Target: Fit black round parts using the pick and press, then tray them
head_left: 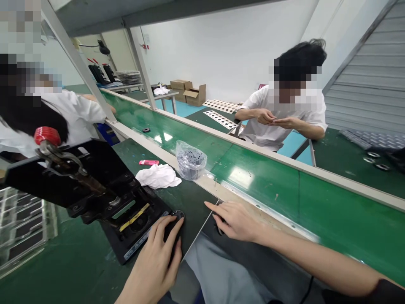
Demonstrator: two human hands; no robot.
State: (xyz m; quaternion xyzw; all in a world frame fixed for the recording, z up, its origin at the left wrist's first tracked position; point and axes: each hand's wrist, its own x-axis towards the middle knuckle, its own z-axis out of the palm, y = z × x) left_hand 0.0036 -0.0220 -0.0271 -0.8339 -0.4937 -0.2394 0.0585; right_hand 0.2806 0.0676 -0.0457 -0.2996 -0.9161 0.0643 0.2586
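Note:
My left hand is at the front edge of the green table, its fingertips on a black round part that lies flat. Just left of it stands a black press with a red-knobbed lever and a yellow strip across its base. My right hand is beyond the table's corner, index finger stretched out and the other fingers bent. A dark curved object shows partly beneath its fingers; it is too hidden to make out. I see no thing clearly gripped by this hand.
A white cloth, a pink object and a clear bag of dark parts lie near the green conveyor. A small black ring is on the belt. One person sits across, another at left. Trays are at far left.

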